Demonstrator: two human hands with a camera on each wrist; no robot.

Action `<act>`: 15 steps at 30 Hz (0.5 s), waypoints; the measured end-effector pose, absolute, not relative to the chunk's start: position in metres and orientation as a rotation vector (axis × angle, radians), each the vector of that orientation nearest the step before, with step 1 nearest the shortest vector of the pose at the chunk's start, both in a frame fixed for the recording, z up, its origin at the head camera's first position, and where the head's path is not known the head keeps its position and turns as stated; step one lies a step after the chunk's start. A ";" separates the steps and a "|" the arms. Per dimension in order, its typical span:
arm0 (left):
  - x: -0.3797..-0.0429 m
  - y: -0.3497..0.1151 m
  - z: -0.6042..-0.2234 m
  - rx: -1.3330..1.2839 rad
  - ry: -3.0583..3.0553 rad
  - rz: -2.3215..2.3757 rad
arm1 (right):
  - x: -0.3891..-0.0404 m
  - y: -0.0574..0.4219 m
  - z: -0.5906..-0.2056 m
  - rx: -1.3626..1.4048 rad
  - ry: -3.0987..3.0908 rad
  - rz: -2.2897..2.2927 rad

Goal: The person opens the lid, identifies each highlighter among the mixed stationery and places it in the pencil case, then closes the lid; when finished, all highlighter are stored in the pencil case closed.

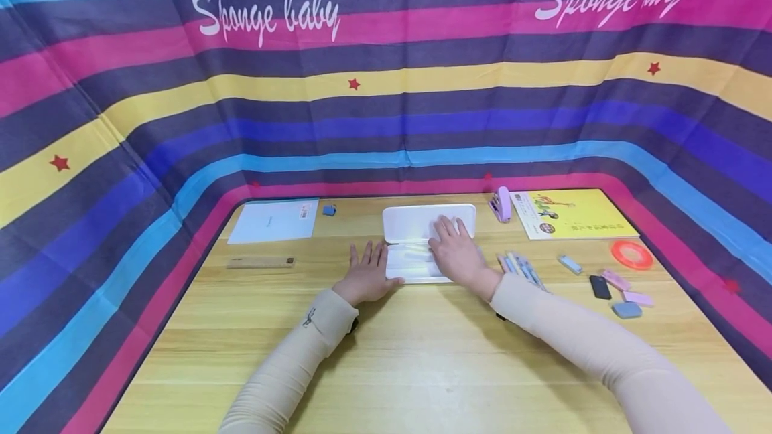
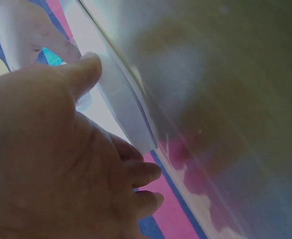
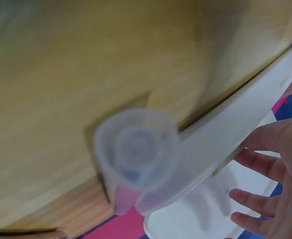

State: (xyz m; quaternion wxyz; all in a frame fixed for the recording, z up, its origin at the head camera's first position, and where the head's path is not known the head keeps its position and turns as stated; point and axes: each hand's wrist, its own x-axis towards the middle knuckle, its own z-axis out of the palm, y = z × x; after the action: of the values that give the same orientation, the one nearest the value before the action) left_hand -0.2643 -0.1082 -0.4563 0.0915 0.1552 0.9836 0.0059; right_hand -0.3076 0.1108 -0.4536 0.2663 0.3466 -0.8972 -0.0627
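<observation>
A white pencil case (image 1: 416,276) lies on the table with its lid (image 1: 407,223) folded back. My left hand (image 1: 364,276) is at its left front corner, fingers spread along the left side and thumb on the front edge; the left wrist view shows that thumb against the case's front wall (image 2: 128,107). Over the right half of the case reaches my right hand (image 1: 458,253). In the right wrist view its thumb and index finger pinch a thin yellowish strip (image 3: 228,162) over the case, the other fingers apart; much of the strip is hidden.
Several pens (image 1: 521,268) lie right of the case. Farther right are erasers (image 1: 627,310), a black block (image 1: 600,287) and an orange tape ring (image 1: 631,254). Behind stand a purple stapler (image 1: 502,205) and yellow book (image 1: 579,214). Left are a ruler (image 1: 259,262), light-blue booklet (image 1: 274,221) and sharpener (image 1: 329,210).
</observation>
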 end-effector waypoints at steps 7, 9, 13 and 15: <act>-0.263 -0.108 -0.454 0.453 2.936 0.031 | -0.304 0.106 -0.453 0.934 -2.451 -0.235; -0.262 -0.108 -0.453 0.450 2.937 0.033 | -0.304 0.105 -0.453 0.925 -2.460 -0.258; -0.261 -0.108 -0.453 0.446 2.936 0.040 | -0.303 0.102 -0.451 0.908 -2.473 -0.286; -0.261 -0.108 -0.453 0.444 2.931 0.044 | -0.303 0.101 -0.450 0.899 -2.485 -0.306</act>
State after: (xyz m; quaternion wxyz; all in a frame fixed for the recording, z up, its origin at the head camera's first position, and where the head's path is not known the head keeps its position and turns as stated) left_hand -0.2613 -0.1082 -0.4527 0.0881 0.1492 0.9848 0.0147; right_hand -0.3028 0.1013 -0.4499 0.2384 0.3281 -0.9072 -0.1117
